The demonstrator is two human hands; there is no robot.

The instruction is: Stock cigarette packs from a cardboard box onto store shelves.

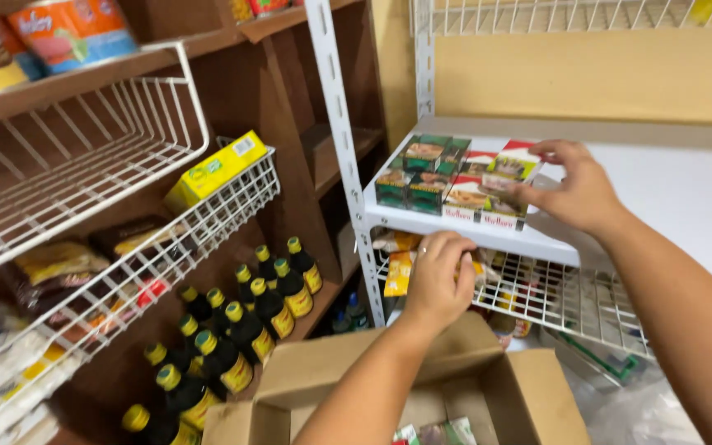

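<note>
Small flat packs lie in a tight block on a white shelf (pixel 686 206): green packs (pixel 419 175) on the left, red and white packs (pixel 488 191) on the right. My right hand (pixel 574 191) rests on the right end of the red and white packs, fingers curled around one. My left hand (pixel 438 278) is closed under the shelf's front edge, against orange and yellow snack packets (pixel 399 270) on the wire rack below. An open cardboard box (pixel 455 387) sits beneath my arms, with a few packs showing at its bottom.
Left of the white upright (pixel 341 140) stand several dark bottles with yellow caps (pixel 245 330) on a brown shelf. Wire baskets (pixel 125 156) hold a yellow box (pixel 216 169) and bagged goods. A lower wire rack (pixel 570 301) carries more packets.
</note>
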